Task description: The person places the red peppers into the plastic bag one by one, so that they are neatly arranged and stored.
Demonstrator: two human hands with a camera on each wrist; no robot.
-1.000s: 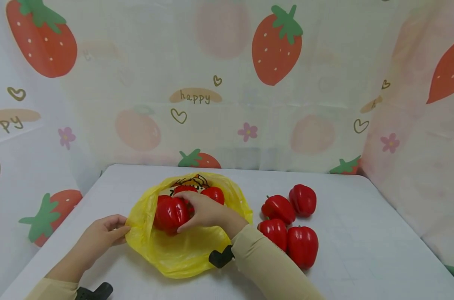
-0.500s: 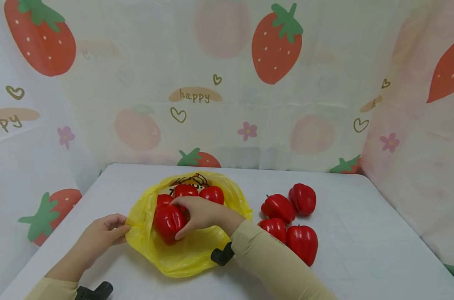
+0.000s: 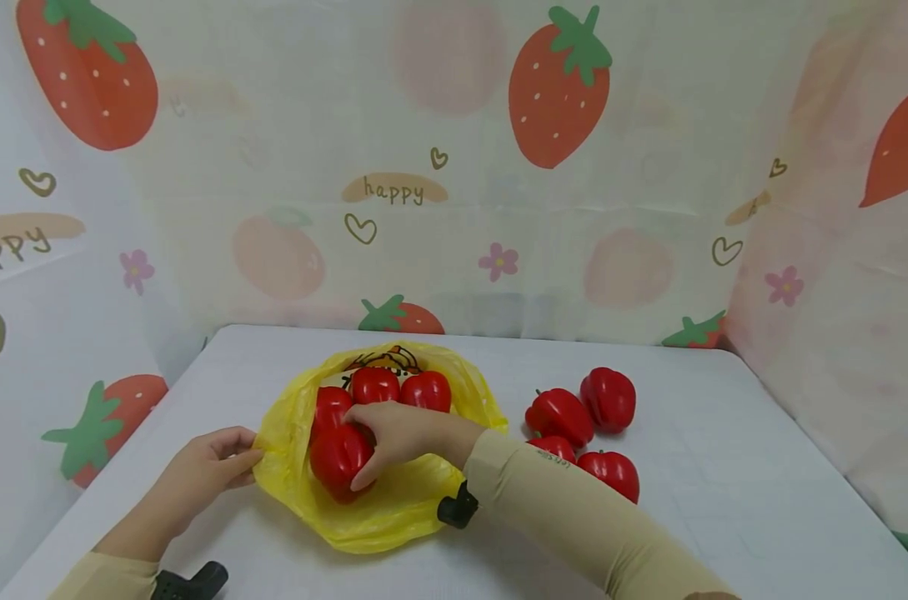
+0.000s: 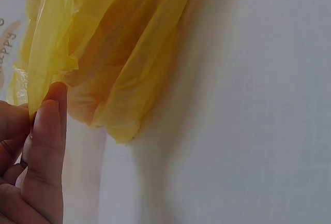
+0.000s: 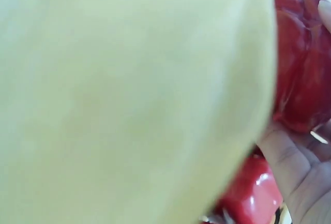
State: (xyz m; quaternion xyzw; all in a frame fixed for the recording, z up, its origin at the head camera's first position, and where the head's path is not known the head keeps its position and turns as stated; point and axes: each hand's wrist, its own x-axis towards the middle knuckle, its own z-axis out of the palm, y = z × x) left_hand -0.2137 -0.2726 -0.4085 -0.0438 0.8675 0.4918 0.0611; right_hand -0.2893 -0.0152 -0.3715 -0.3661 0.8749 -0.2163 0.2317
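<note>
A yellow plastic bag lies with its mouth wide apart on the white table, a cartoon print showing inside. My left hand pinches its left rim between thumb and fingers; the left wrist view shows the thin film gripped there. Inside the bag my right hand holds a red bell pepper, thumb at the near side and fingers over the top. Behind it in the bag sit more red bell peppers, among them one at the back and one at the right. In the right wrist view bag film covers most of the picture.
To the right of the bag several red bell peppers stand close together on the table; my right sleeve partly covers the nearest ones. A strawberry-print curtain surrounds the table at the back and sides.
The right hand has brought the held bell pepper slightly nearer and lower in the bag, uncovering more of the peppers behind. The left hand keeps its pinch on the rim.
</note>
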